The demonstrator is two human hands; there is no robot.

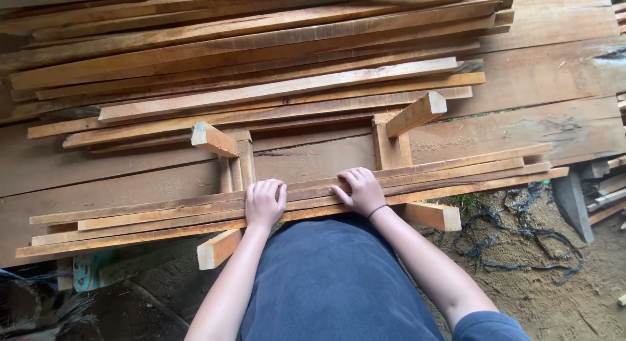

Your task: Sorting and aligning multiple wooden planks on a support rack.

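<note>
Several long thin wooden strips [163, 217] lie side by side across two short wooden cross blocks, one on the left [217, 248] and one on the right [433, 216]. My left hand [264, 203] rests palm down on the strips, fingers curled over them. My right hand [360, 191], with a dark band on the wrist, lies flat on the same strips a little to the right. Neither hand lifts a strip; both press on the bundle.
Behind the strips, a big stack of long planks and battens [261, 60] lies on wide boards [554, 74]. Black tangled strapping [515, 243] lies on the dirt ground at the right. Wood offcuts [606, 197] sit at the far right.
</note>
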